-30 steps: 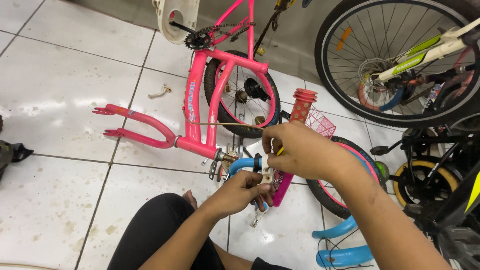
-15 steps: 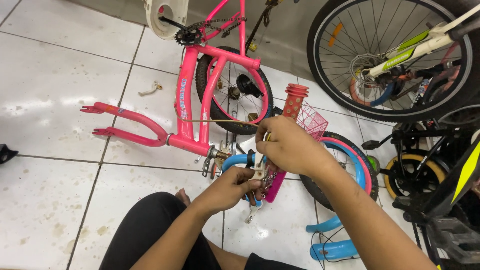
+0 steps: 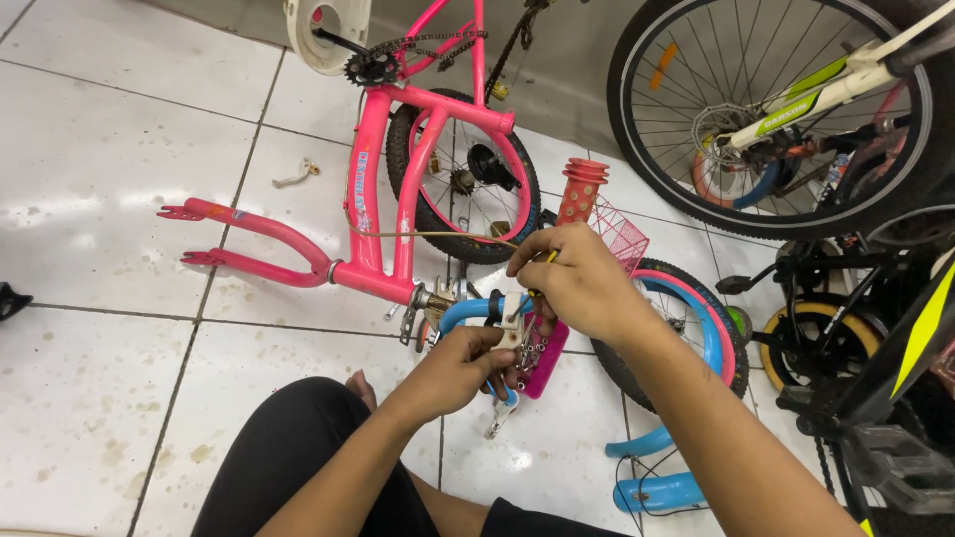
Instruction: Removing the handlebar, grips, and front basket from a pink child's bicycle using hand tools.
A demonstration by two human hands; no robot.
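Head view is showing a pink bicycle frame (image 3: 398,199) lying on the tiled floor (image 3: 90,129), its top cut off. Right hand (image 3: 582,283) is pinching a half-hidden yellow-handled tool (image 3: 548,258); left hand (image 3: 463,368) is gripping the blue handlebar (image 3: 468,313).

The only labels are decals on bicycle frames. A narrow pale-blue decal strip with small dark markings (image 3: 360,189) runs lengthwise down the pink steel frame tube lying on the far-left tiles. At far right, a short white decal with dark lettering (image 3: 793,116) sits on the lime-green and white frame tube crossing the large spoked wheel. A bright yellow slanted stripe (image 3: 923,328) marks the black frame at the right edge. No packages, signs or screens show.
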